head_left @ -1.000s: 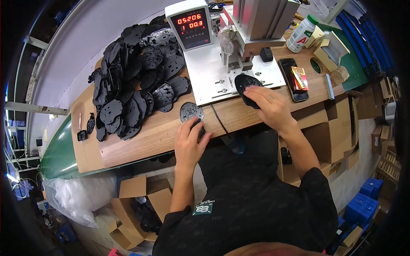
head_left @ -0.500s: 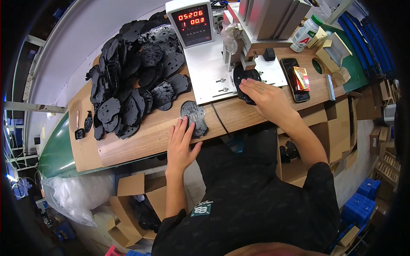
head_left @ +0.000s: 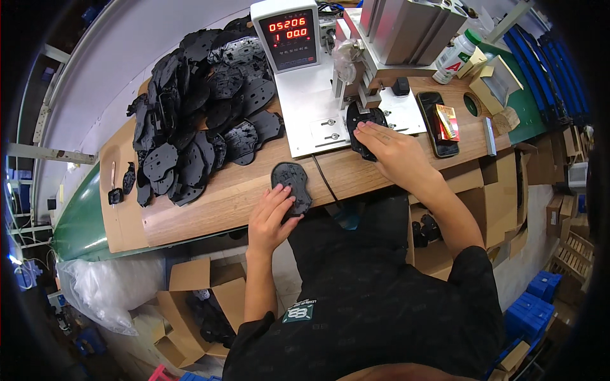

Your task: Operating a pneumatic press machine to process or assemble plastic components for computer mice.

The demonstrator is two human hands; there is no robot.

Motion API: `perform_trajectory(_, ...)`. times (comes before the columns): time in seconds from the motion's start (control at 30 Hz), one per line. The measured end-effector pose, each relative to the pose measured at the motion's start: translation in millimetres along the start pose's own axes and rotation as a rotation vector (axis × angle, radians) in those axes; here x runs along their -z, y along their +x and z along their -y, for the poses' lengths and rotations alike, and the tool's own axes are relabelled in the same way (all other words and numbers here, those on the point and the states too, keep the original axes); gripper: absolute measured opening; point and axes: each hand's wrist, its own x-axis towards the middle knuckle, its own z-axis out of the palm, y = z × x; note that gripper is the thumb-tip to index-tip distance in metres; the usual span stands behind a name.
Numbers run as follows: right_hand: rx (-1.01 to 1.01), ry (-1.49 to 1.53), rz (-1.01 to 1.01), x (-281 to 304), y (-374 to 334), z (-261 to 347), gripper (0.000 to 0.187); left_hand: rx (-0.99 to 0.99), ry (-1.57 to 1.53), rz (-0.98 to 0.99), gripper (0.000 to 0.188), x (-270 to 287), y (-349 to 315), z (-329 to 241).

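Head view: a wood-topped counter extends ahead of both hands and carries all the items listed. A metal press stands ahead of the right hand, on a white base plate. A heap of black parts lies ahead and to the left of the left hand, its pieces overlapping. A display box stands ahead of both hands, between heap and press.

Left hand: fingers laid over the left side of the near plate, thumb by its closer end; contact is evident, closure cannot be told. This black plate is on the counter beneath the fingers, close to the front edge. Right hand: fingertips on top of the far plate, thumb out of sight; closure cannot be told. That plate lies at the front of the base plate, close under the press head.

Handling assessment: both plates look like thin moulded plastic, probably light, stiff and somewhat slippery; raised detail may be the fragile part. Advised hold: opposite rims; on the far plate, only the end toward the right palm.
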Motion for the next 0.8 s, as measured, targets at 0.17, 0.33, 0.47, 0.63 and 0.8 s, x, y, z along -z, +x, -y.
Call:
perform_trajectory(0.17,0.011,-0.01,-0.017,0,-1,1,0.045,-0.069,-0.147,-0.244,0.03,1,16,-2)
perform_trajectory(0.33,0.004,-0.004,-0.024,-2,-1,1,0.046,0.118,-0.083,-0.277,0.033,1,23,-5)
perform_trajectory(0.47,0.005,0.01,-0.026,-1,0,2,0.049,0.105,-0.098,-0.146,0.039,4,32,-11)
perform_trajectory(0.63,0.004,0.004,-0.023,0,-1,3,0.05,0.084,-0.12,-0.08,0.045,2,31,-12)
perform_trajectory(0.8,0.006,0.006,-0.022,1,0,3,0.049,0.091,-0.138,-0.054,0.049,3,33,-13)
